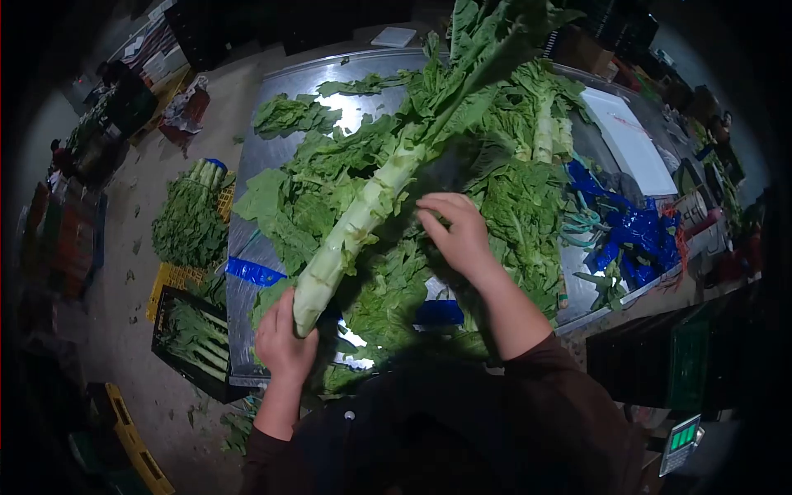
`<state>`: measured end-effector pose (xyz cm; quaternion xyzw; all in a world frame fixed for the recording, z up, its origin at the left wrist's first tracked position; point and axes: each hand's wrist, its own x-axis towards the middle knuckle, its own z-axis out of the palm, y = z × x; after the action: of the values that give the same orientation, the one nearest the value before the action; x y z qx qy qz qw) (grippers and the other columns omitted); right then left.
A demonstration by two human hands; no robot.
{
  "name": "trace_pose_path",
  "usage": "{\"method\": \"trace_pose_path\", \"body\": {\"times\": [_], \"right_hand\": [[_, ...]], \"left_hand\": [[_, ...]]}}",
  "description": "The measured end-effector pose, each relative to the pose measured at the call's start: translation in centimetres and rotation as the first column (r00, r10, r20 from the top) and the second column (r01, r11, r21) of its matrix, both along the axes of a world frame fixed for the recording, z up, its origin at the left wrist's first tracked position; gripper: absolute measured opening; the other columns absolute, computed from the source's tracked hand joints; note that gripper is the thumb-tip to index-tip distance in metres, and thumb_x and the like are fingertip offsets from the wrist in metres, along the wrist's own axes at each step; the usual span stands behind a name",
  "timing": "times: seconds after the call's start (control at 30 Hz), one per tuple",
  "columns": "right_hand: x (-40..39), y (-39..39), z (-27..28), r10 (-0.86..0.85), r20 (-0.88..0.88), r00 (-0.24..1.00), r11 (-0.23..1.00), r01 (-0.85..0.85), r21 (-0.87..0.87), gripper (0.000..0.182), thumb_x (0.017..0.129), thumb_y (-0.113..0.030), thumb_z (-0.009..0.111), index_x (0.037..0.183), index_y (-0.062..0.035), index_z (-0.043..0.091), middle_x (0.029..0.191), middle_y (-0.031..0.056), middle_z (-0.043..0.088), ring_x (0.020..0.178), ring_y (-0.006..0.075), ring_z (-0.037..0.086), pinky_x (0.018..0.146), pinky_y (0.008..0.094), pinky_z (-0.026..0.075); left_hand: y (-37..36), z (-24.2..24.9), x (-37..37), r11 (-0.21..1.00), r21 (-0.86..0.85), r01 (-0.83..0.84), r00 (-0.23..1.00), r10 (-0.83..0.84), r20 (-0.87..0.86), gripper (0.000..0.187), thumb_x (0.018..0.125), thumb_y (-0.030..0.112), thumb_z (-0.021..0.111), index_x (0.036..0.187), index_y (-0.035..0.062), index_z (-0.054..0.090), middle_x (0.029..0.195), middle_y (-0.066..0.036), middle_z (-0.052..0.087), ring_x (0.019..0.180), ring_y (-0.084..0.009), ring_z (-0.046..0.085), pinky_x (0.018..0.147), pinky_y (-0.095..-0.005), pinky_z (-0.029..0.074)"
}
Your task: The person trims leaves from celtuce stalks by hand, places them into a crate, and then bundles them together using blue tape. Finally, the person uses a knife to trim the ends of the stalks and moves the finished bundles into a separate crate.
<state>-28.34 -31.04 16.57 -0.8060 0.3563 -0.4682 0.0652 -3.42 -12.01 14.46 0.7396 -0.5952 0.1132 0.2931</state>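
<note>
A thick pale green stem (355, 223) with a leafy top slants up and away to the right above a metal table (289, 78). Around its lower cut end, my left hand (285, 340) is wrapped. My right hand (456, 231) is just right of the stem, not touching it, its thumb and index finger curved with a gap between them. Loose green leaves (388, 285) lie beneath the stem and both hands. More leafy stems (543, 132) rest at the table's far right part.
Blue plastic (639, 235) and a white board (631, 140) are on the table's right side. Left of the table, tied leafy bundles (191, 214) and a black crate (177, 363) stand on the floor. A scale display (683, 437) shows at lower right.
</note>
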Motion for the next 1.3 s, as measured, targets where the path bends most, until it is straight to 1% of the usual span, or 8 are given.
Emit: {"method": "trace_pose_path", "body": {"times": [0.13,0.2,0.3,0.53,0.67,0.83,0.97,1.3], "right_hand": [[0.5,2.4,2.8,-0.077,0.384,0.92,0.94,-0.061,0.334,0.031,0.087,-0.008,0.06,0.118,-0.0026,0.057,0.075,0.0064,0.061,0.068,0.0114,0.06,0.065,0.0234,0.047],[0.9,2.5,4.0,-0.116,0.371,0.921,0.971,0.027,0.237,0.037,0.086,-0.014,0.063,0.12,-0.0047,0.054,0.065,0.0059,0.061,0.052,0.0194,0.059,0.051,0.028,0.047],[1.5,3.5,6.8,-0.297,0.167,0.94,0.951,0.275,0.142,0.059,0.086,-0.026,0.062,0.133,-0.0002,0.037,0.058,0.0066,0.059,0.049,0.023,0.058,0.047,0.0339,0.045],[3.6,5.8,8.6,-0.651,-0.22,0.727,0.724,0.681,0.109,0.054,0.084,-0.036,0.062,0.124,-0.0019,0.046,0.059,0.0101,0.061,0.052,0.0332,0.06,0.05,0.0443,0.046],[4.8,7.5,9.0,-0.571,-0.222,0.79,0.796,0.599,0.084,0.045,0.08,-0.033,0.068,0.113,-0.0056,0.052,0.074,0.0112,0.064,0.065,0.0306,0.063,0.053,0.0401,0.048],[5.2,7.5,9.6,-0.775,-0.095,0.624,0.617,0.717,-0.325,0.039,0.075,-0.026,0.071,0.107,-0.0083,0.058,0.096,0.009,0.061,0.093,0.0267,0.057,0.079,0.0407,0.043],[5.3,6.7,8.2,-0.689,-0.269,0.673,0.724,0.653,-0.223,0.038,0.074,-0.022,0.071,0.107,-0.0095,0.057,0.089,0.0061,0.059,0.093,0.0262,0.056,0.088,0.0427,0.037],[5.8,3.4,8.8,-0.689,-0.03,0.724,0.673,0.624,-0.397,0.043,0.072,-0.031,0.073,0.104,-0.0087,0.054,0.082,0.0066,0.059,0.083,0.0243,0.056,0.085,0.0414,0.036]], "left_hand": [[1.0,0.8,1.3,0.998,-0.056,-0.028,0.988,0.036,0.153,0.067,0.055,0.006,0.07,0.119,0.0201,0.058,0.099,-0.004,0.06,0.084,-0.0268,0.06,0.069,-0.037,0.047],[1.3,0.6,2.1,0.996,-0.092,-0.008,0.983,0.024,0.182,0.067,0.055,0.006,0.07,0.119,0.0202,0.059,0.1,-0.004,0.06,0.082,-0.0268,0.059,0.068,-0.0369,0.046],[1.7,0.4,3.3,0.99,-0.139,0.029,0.976,0.002,0.217,0.066,0.055,0.005,0.069,0.118,0.0206,0.059,0.1,-0.003,0.059,0.078,-0.0269,0.057,0.066,-0.0373,0.045],[2.4,-0.7,6.2,0.969,-0.213,0.122,0.962,-0.063,0.266,0.063,0.059,0.004,0.066,0.119,0.0227,0.059,0.1,-0.004,0.059,0.074,-0.0277,0.055,0.064,-0.0382,0.043],[2.7,-0.8,7.3,0.974,-0.176,0.144,0.961,-0.096,0.259,0.062,0.06,0.005,0.066,0.119,0.0228,0.058,0.1,-0.004,0.059,0.074,-0.0275,0.055,0.064,-0.0382,0.043],[3.4,-1.1,8.6,0.975,-0.166,0.15,0.956,-0.1,0.276,0.061,0.06,0.007,0.068,0.119,0.0229,0.059,0.101,-0.004,0.058,0.076,-0.0266,0.054,0.066,-0.0377,0.044],[3.2,-1.4,9.2,0.977,-0.174,0.123,0.958,-0.07,0.28,0.06,0.061,0.007,0.068,0.118,0.0233,0.059,0.101,-0.004,0.058,0.076,-0.0266,0.055,0.068,-0.0374,0.044],[3.0,-1.2,9.7,0.976,-0.2,0.088,0.96,-0.029,0.28,0.058,0.062,0.01,0.069,0.118,0.0232,0.06,0.102,-0.004,0.058,0.078,-0.0268,0.055,0.07,-0.0373,0.045]]}}
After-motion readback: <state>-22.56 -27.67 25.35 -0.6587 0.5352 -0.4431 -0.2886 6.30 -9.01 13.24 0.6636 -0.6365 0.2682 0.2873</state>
